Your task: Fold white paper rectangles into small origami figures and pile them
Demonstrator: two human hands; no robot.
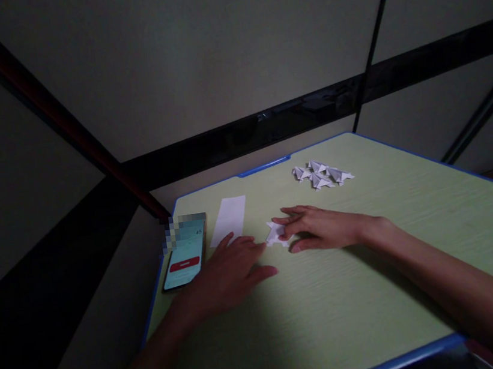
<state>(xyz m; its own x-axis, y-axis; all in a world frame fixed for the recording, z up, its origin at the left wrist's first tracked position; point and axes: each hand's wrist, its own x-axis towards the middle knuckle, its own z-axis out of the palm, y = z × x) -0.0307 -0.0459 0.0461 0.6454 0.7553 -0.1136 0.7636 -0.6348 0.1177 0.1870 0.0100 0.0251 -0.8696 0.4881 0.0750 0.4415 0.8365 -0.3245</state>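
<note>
A small folded white paper figure [273, 233] lies on the light green tabletop between my hands. My right hand [320, 226] reaches over it from the right, its fingertips resting on the paper's right side and its thumb apart on the tabletop. Part of the figure is hidden under those fingers. My left hand [235, 271] is spread low over the table, with a fingertip at or very near the figure's left edge; contact is hard to tell. Beyond the left fingers lies a flat white paper strip [229, 218], its near end partly covered.
Several folded paper figures [319, 175] sit grouped toward the back of the table [395, 207]. A phone [185, 250] with a lit screen lies at the left edge. Blue trim [266, 165] borders the table, and a pale panelled wall [221, 61] rises behind it.
</note>
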